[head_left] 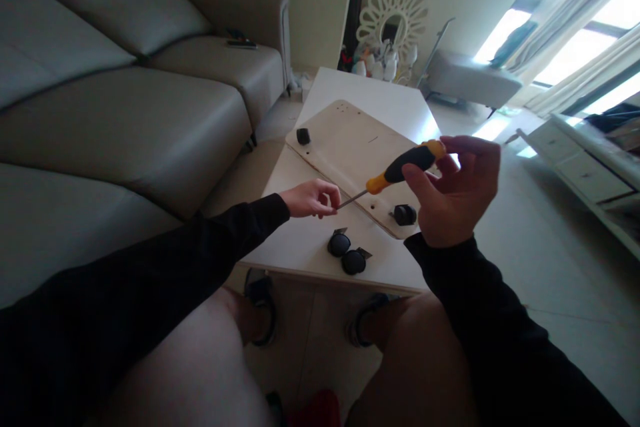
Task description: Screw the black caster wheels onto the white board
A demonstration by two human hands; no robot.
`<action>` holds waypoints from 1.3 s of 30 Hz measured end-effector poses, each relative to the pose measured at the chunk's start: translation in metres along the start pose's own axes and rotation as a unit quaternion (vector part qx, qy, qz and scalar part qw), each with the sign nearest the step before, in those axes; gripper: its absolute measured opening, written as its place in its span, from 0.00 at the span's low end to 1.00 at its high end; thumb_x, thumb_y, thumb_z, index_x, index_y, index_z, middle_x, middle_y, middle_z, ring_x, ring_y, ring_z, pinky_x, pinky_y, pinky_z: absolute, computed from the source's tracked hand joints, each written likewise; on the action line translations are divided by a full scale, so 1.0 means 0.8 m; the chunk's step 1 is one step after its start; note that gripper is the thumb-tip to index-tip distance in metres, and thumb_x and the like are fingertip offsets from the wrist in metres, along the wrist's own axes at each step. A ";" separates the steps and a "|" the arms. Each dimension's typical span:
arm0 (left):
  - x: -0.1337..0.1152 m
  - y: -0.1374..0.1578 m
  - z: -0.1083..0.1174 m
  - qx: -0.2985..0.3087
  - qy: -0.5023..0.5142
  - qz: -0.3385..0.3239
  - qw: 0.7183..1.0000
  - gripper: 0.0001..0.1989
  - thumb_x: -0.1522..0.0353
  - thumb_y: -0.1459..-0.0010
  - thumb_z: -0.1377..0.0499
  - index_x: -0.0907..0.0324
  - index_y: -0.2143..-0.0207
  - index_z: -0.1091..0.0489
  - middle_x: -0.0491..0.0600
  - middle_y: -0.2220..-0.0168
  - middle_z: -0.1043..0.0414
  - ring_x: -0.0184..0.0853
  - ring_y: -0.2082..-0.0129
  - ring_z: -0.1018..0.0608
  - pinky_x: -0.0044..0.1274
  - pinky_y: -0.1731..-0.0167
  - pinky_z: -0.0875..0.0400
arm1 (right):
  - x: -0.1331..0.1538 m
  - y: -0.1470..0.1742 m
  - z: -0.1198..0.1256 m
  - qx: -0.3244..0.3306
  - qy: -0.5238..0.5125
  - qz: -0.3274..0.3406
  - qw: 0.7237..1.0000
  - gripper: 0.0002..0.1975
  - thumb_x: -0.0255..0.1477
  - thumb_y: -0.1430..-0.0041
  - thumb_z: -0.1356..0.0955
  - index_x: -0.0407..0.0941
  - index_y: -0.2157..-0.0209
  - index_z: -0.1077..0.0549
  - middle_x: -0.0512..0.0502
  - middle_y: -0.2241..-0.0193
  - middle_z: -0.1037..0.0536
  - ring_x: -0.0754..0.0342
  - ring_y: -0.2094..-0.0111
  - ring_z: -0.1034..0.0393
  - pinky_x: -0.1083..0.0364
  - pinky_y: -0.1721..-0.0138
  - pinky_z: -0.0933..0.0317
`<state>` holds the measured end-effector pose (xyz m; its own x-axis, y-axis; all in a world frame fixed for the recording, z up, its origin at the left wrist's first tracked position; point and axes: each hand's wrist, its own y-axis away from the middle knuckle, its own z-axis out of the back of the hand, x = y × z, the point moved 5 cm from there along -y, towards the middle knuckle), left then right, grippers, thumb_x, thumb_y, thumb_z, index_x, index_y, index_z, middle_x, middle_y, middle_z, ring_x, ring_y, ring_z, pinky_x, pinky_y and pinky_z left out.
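Tip of the long yellow-and-black screwdriver [407, 165]: lost at the fingers of the bare left hand [313, 199]; anything pinched there is too small to tell.
Handle end: partly covered by the bare right hand [460, 188].
Flat cream board with rounded corners [350, 140]: right side partly hidden behind that hand and handle.
Loose round black casters with metal plates [354, 261]: plates partly hidden by the wheels.
Red object [323, 410]: cut off below, kind unclear.
Grey leather sofa [185, 113]: cut off at left.
Small dark items on its seat [243, 44]: blurred.
White drawer cabinet [575, 163]: cut off at right.
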<state>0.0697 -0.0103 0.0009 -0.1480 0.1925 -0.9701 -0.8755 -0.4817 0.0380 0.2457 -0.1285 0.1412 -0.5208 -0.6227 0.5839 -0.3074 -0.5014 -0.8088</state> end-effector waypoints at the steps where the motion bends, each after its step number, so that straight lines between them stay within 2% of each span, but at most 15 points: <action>1: -0.001 0.000 0.000 -0.002 -0.001 -0.002 1.000 0.08 0.71 0.44 0.31 0.63 0.67 0.28 0.42 0.80 0.29 0.26 0.82 0.27 0.17 0.80 0.35 | -0.002 0.000 0.000 0.001 0.004 -0.005 1.000 0.23 0.29 0.53 0.21 0.54 0.56 0.28 0.54 0.60 0.26 0.58 0.64 0.26 0.60 0.74 0.29; 6: -0.001 0.000 -0.003 0.000 -0.005 0.003 1.000 0.08 0.70 0.45 0.31 0.63 0.68 0.27 0.43 0.79 0.28 0.26 0.81 0.26 0.17 0.80 0.35 | -0.012 -0.001 0.001 0.005 -0.001 -0.027 1.000 0.26 0.29 0.56 0.20 0.54 0.56 0.28 0.55 0.60 0.26 0.58 0.64 0.25 0.61 0.75 0.30; 12: 0.001 0.000 -0.005 0.007 0.018 0.020 1.000 0.10 0.69 0.45 0.29 0.63 0.68 0.27 0.43 0.80 0.28 0.26 0.82 0.27 0.17 0.80 0.34 | -0.014 -0.001 -0.001 0.058 -0.035 -0.043 0.997 0.20 0.28 0.45 0.26 0.55 0.52 0.29 0.52 0.56 0.21 0.53 0.56 0.21 0.53 0.64 0.21; 16: 0.001 -0.001 -0.004 0.005 0.016 0.024 1.000 0.09 0.70 0.45 0.30 0.63 0.68 0.28 0.42 0.80 0.28 0.25 0.82 0.27 0.16 0.81 0.35 | -0.021 0.001 0.001 0.078 -0.023 -0.085 0.993 0.22 0.31 0.45 0.27 0.56 0.50 0.32 0.51 0.55 0.21 0.51 0.56 0.21 0.49 0.63 0.20; 19: 0.003 -0.002 -0.004 0.005 0.016 0.032 0.999 0.10 0.70 0.44 0.30 0.63 0.67 0.29 0.42 0.79 0.29 0.25 0.82 0.27 0.16 0.81 0.35 | -0.020 0.001 0.001 0.075 -0.004 -0.078 0.994 0.22 0.33 0.46 0.26 0.56 0.50 0.32 0.51 0.57 0.23 0.51 0.57 0.21 0.49 0.64 0.20; 22: 0.003 -0.003 -0.001 -0.006 0.021 0.030 0.999 0.12 0.69 0.45 0.30 0.63 0.63 0.29 0.44 0.72 0.26 0.25 0.81 0.25 0.18 0.80 0.33 | -0.014 -0.001 0.002 0.045 0.005 -0.047 0.998 0.21 0.34 0.46 0.26 0.55 0.52 0.31 0.51 0.58 0.24 0.51 0.57 0.22 0.49 0.64 0.21; 26: 0.002 -0.003 0.004 -0.028 0.015 0.009 0.999 0.22 0.71 0.49 0.28 0.61 0.52 0.30 0.50 0.56 0.25 0.25 0.77 0.23 0.19 0.78 0.30 | -0.005 -0.005 0.007 -0.003 -0.007 -0.007 1.000 0.19 0.31 0.49 0.24 0.52 0.56 0.28 0.52 0.61 0.25 0.53 0.59 0.24 0.51 0.64 0.22; 28: 0.004 -0.004 0.005 -0.037 0.005 0.009 0.999 0.24 0.72 0.49 0.28 0.61 0.51 0.31 0.50 0.54 0.26 0.24 0.77 0.23 0.20 0.77 0.30 | -0.004 -0.007 0.011 -0.015 -0.014 -0.001 1.000 0.19 0.29 0.50 0.23 0.52 0.57 0.27 0.51 0.62 0.25 0.53 0.60 0.24 0.53 0.66 0.24; 30: 0.007 -0.006 0.004 -0.040 -0.009 0.014 0.999 0.21 0.72 0.48 0.29 0.62 0.53 0.31 0.50 0.55 0.27 0.24 0.78 0.23 0.20 0.77 0.30 | -0.005 -0.010 0.018 -0.025 -0.002 -0.001 1.000 0.19 0.28 0.51 0.22 0.52 0.57 0.26 0.49 0.61 0.25 0.53 0.60 0.25 0.55 0.68 0.26; 35: 0.004 -0.021 -0.020 -0.018 -0.035 0.012 0.999 0.14 0.73 0.43 0.34 0.64 0.55 0.30 0.48 0.59 0.27 0.24 0.79 0.23 0.18 0.80 0.31 | -0.016 -0.018 0.046 -0.053 0.081 0.012 0.995 0.18 0.31 0.50 0.23 0.52 0.57 0.26 0.46 0.57 0.22 0.51 0.62 0.24 0.56 0.76 0.33; 39: -0.006 -0.044 -0.060 0.014 0.002 0.003 1.000 0.21 0.75 0.41 0.36 0.65 0.45 0.31 0.45 0.62 0.27 0.24 0.79 0.25 0.18 0.80 0.30 | -0.033 -0.021 0.070 -0.066 0.147 0.014 0.987 0.20 0.33 0.48 0.23 0.55 0.54 0.27 0.46 0.54 0.21 0.47 0.59 0.23 0.53 0.75 0.31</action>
<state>0.1235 -0.0357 -0.0075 -0.1503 0.1857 -0.9710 -0.8869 -0.4593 0.0494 0.3095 -0.1373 0.1434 -0.7335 -0.4245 0.5308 -0.3802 -0.3911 -0.8381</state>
